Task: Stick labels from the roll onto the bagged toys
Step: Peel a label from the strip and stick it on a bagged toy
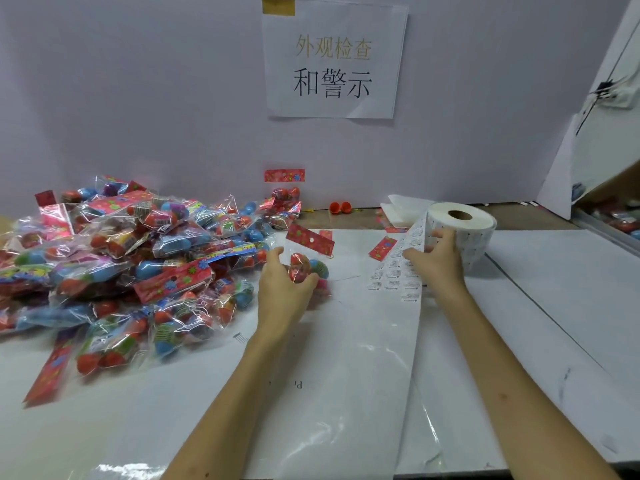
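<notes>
Centre frame, the left hand [285,284] clamps a light, slippery bag [309,266] round its lumpy toys, beside the pile [121,265] at left. The right hand [441,259] pinches the thin, floppy strip [394,271] by the roll [462,225], centre right.

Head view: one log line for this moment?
left hand: grips bagged toy | right hand: touches label strip beside roll | toy pile: at left

Toy bags [114,258]: clear glossy crinkled plastic. Label roll [462,230]: matt white paper. Table cover [346,393]: glossy film.
</notes>
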Demonstrator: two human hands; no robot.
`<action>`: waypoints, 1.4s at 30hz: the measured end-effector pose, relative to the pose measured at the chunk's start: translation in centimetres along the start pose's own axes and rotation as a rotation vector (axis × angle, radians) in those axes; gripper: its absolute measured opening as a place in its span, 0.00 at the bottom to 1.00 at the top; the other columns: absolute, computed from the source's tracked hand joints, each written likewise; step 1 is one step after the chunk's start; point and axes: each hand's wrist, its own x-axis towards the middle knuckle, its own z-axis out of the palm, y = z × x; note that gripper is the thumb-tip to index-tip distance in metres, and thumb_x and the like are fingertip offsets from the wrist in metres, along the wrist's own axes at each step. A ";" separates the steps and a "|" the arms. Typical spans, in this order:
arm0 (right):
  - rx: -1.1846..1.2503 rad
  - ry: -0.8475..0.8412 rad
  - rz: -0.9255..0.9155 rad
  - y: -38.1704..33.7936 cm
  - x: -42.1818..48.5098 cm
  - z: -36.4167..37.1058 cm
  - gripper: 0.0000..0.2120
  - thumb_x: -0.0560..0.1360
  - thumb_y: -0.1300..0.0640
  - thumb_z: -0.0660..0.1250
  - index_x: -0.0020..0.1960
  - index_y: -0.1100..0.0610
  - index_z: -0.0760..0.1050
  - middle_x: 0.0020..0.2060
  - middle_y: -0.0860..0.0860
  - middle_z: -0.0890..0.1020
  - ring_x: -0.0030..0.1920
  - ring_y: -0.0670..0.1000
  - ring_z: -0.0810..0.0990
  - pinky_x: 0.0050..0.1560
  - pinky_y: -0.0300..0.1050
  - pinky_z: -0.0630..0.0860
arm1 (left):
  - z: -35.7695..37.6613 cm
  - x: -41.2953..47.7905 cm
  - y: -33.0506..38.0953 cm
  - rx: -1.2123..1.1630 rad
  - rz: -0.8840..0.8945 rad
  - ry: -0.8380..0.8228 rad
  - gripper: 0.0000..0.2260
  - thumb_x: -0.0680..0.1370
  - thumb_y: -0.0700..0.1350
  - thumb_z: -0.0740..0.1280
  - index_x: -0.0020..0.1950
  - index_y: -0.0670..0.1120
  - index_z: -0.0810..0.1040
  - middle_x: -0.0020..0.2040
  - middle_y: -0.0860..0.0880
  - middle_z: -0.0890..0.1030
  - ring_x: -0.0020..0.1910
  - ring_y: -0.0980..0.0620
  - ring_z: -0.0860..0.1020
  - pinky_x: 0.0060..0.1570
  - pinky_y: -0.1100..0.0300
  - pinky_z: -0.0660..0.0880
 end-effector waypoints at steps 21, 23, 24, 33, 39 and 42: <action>0.642 -0.449 0.242 -2.0 -1.5 0.3 0.05 0.80 0.59 0.63 0.49 0.59 0.77 0.38 0.53 0.83 0.33 0.50 0.82 0.32 0.41 0.77 | 1.4 -2.0 1.5 -0.346 -0.132 -0.381 0.28 0.73 0.52 0.78 0.68 0.56 0.71 0.61 0.51 0.79 0.56 0.52 0.81 0.48 0.62 0.78; 0.659 -0.494 0.241 -2.0 -1.5 0.3 0.05 0.79 0.60 0.62 0.49 0.59 0.77 0.38 0.54 0.83 0.32 0.49 0.82 0.30 0.39 0.77 | 1.2 -1.9 1.7 -0.471 -0.278 -0.456 0.27 0.71 0.48 0.80 0.66 0.57 0.73 0.61 0.49 0.77 0.55 0.48 0.83 0.49 0.57 0.82; 0.642 -0.503 0.236 -2.0 -1.5 0.3 0.06 0.79 0.60 0.62 0.49 0.59 0.77 0.39 0.54 0.83 0.33 0.49 0.83 0.31 0.40 0.77 | 1.2 -1.8 1.8 -0.503 -0.326 -0.486 0.27 0.70 0.44 0.80 0.65 0.57 0.74 0.62 0.49 0.75 0.56 0.45 0.82 0.51 0.53 0.83; 0.069 0.092 -0.124 -1.3 -2.1 1.3 0.27 0.72 0.60 0.75 0.64 0.56 0.62 0.58 0.56 0.76 0.55 0.55 0.78 0.54 0.55 0.77 | 1.3 -2.0 2.0 -0.517 -0.395 -0.532 0.33 0.71 0.27 0.71 0.67 0.59 0.77 0.70 0.46 0.68 0.59 0.36 0.78 0.50 0.46 0.82; -0.097 -0.120 -0.537 -1.8 -2.3 -0.2 0.06 0.72 0.59 0.75 0.45 0.49 0.82 0.36 0.44 0.78 0.35 0.39 0.74 0.38 0.31 0.68 | 1.3 -2.3 2.3 -0.516 -0.370 -0.537 0.32 0.71 0.27 0.69 0.65 0.60 0.78 0.68 0.46 0.70 0.61 0.36 0.78 0.53 0.46 0.82; -0.269 -0.367 -0.577 -1.7 -2.6 -0.7 0.07 0.70 0.51 0.78 0.46 0.46 0.83 0.43 0.47 0.80 0.46 0.45 0.76 0.49 0.45 0.74 | 1.3 -2.3 2.2 -0.532 -0.371 -0.550 0.32 0.71 0.27 0.68 0.62 0.61 0.79 0.64 0.45 0.73 0.61 0.34 0.79 0.55 0.44 0.81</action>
